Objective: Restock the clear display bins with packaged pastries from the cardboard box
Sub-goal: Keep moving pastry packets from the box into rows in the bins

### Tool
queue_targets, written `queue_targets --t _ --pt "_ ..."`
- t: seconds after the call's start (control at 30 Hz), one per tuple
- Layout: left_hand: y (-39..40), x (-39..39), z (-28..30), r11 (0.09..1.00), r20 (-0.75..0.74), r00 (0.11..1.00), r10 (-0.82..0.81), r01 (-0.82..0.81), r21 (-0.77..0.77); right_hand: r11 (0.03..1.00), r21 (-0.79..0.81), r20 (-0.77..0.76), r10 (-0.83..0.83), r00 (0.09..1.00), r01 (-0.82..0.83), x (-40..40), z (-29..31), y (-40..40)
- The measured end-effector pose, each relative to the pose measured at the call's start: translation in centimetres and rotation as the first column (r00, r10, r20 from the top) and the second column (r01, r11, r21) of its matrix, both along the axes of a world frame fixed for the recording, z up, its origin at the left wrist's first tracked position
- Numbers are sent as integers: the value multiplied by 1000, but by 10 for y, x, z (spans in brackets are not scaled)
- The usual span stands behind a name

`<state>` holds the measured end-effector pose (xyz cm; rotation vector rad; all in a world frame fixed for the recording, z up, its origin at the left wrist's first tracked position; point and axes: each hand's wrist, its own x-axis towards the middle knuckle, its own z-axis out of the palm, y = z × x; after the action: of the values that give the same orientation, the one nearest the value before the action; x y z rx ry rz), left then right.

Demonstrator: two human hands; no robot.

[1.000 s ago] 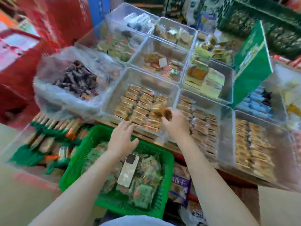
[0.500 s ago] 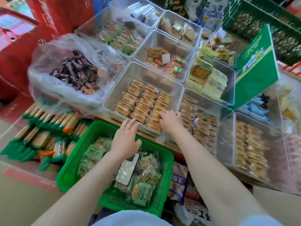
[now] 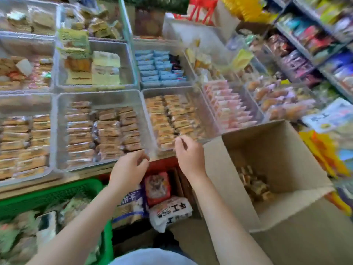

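While both forearms reach forward from the bottom of the view, the left hand (image 3: 129,170) and the right hand (image 3: 191,156) hover close together at the near edge of the worktop (image 3: 57,181). Each grip is loosely curled and holds nothing; the fingers hang relaxed, thumb near forefinger. The right hand sits at the near rim of a clear display bin (image 3: 210,119) filled with rows of tan packaged pastries (image 3: 172,119); whether it touches that rim cannot be told through the blur. The left hand is just in front of the neighbouring clear bin (image 3: 61,131), also packed with rows of wrapped brown pastries (image 3: 103,131).

To the right of the right forearm stands the open cardboard box (image 3: 282,142), flaps up, with a low heap of wrapped pastries (image 3: 254,184) in its bottom. Behind the two front bins, another bin holds blue packets (image 3: 154,67), and one to the right holds pink packets (image 3: 229,106). A green plastic basket (image 3: 57,190) of snack bags sits at lower left, below the worktop. Between the forearms lie a red bag (image 3: 157,187) and a white bag (image 3: 172,212) with printed characters. Shelves of packaged goods (image 3: 315,41) rise at the upper right.
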<state>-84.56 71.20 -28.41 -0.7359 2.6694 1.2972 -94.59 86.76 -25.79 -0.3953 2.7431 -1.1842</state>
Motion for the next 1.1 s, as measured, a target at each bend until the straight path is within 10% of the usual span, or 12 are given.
queue_targets --t 0.2,0.37,0.5,1.1 --pt "159 -117 18 958 -205 942 -265 234 -165 884 12 139 -465 874 468 -101 -24 197" --pt "263 -216 14 800 -201 847 -492 349 -489 857 482 549 -458 699 183 -166 -107 317" --pt "302 -250 -21 713 -8 890 -455 359 -603 858 493 625 -464 628 144 -188 -161 345" --pt "304 -251 -43 619 32 907 -421 313 -720 814 541 609 -553 569 212 -184 -284 357"
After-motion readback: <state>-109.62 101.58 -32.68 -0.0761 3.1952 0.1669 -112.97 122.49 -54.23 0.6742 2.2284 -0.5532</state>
